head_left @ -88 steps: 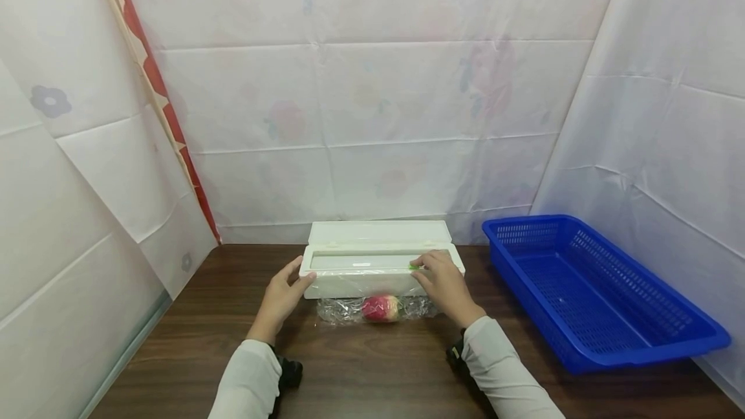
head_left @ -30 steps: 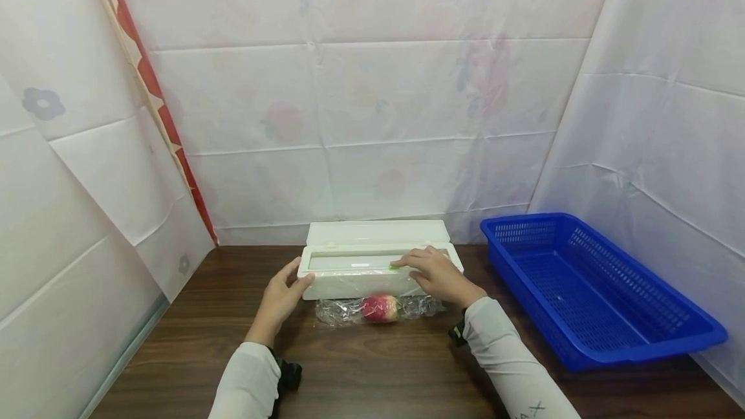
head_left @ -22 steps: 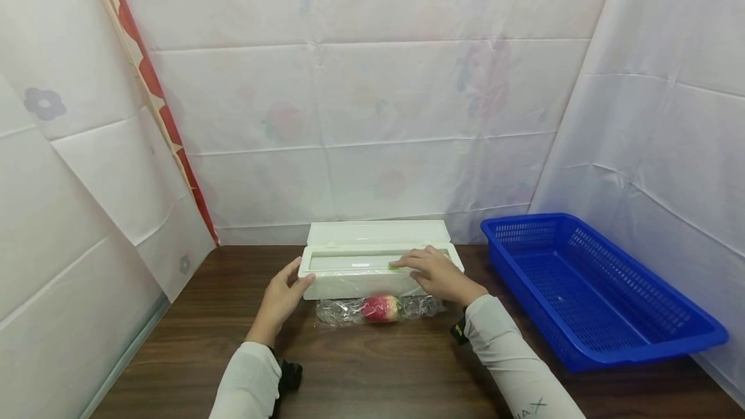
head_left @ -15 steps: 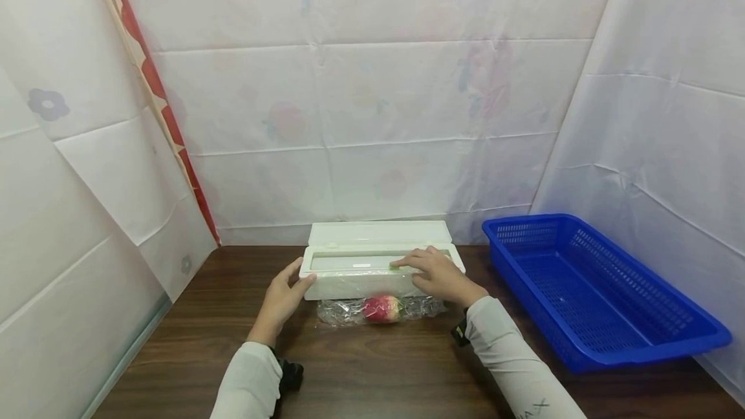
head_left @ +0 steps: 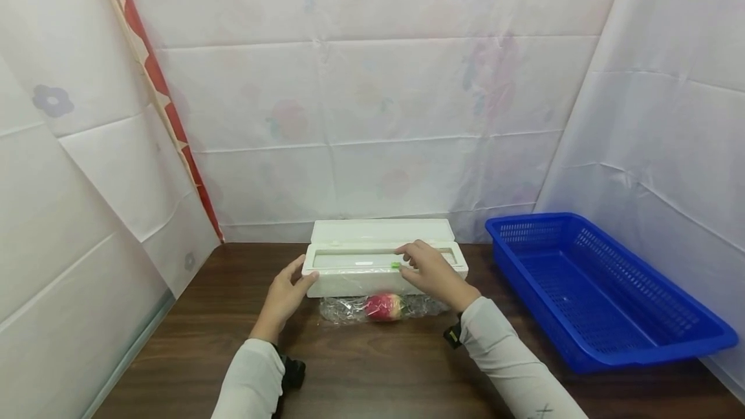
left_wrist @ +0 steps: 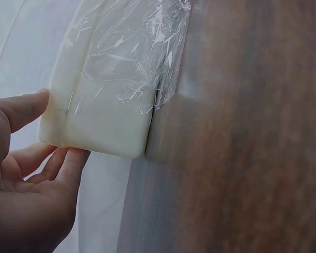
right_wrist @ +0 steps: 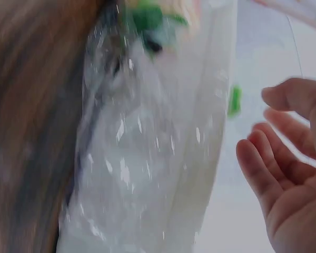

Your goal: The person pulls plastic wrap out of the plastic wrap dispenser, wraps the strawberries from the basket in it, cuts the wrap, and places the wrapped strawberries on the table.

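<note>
A white cling film dispenser (head_left: 349,284) stands on the table with its lid (head_left: 381,230) raised at the back. My left hand (head_left: 285,291) holds its left end, thumb on the front edge and fingers round the corner. A small green slide cutter (head_left: 396,265) sits on the front edge. Just over it, my right hand (head_left: 433,275) hovers with loosely bent fingers, apart from the cutter in the right wrist view. Clear cling film (left_wrist: 131,47) hangs down the front. In front of the box lies a red and yellow fruit (head_left: 384,307) with green leaves, covered in film.
A blue plastic basket (head_left: 582,296) with perforated sides stands to the right. Patterned white sheets (head_left: 361,96) close off the back and both sides. The table (head_left: 372,367) has a dark wood top.
The green cutter slid left along the edge under my right hand, then stayed put. My right fingers have now lifted off it. My left hand has kept its hold on the dispenser.
</note>
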A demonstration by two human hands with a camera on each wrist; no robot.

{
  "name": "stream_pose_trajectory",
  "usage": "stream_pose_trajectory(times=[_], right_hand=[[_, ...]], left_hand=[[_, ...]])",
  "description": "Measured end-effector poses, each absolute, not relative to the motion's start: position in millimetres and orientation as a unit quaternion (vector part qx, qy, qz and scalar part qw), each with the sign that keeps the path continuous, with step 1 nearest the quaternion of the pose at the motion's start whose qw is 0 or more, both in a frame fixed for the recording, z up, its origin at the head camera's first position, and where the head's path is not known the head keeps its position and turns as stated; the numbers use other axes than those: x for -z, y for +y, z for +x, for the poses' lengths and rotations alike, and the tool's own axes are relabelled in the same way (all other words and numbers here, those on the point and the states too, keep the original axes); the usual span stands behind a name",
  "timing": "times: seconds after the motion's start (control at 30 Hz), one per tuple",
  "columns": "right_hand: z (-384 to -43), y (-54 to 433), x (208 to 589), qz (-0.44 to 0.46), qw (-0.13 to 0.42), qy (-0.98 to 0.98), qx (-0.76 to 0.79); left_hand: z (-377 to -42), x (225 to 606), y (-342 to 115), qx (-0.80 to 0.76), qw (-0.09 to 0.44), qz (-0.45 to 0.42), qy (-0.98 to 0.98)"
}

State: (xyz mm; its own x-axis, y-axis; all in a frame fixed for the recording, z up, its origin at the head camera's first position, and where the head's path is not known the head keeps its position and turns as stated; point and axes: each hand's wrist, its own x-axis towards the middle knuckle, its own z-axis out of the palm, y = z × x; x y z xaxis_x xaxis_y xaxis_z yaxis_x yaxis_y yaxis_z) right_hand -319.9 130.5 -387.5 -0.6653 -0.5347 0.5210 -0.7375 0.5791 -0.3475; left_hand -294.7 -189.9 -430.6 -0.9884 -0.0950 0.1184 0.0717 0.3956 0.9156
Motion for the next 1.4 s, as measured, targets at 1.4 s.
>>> stream_pose_trajectory(times=[1.4], right_hand=[[-322.7, 111.9, 403.4, 0.316, 0.253, -0.897, -0.177]], left_hand=[[-293.9, 429.5, -189.9, 0.545, 0.073, 0.008, -0.835]])
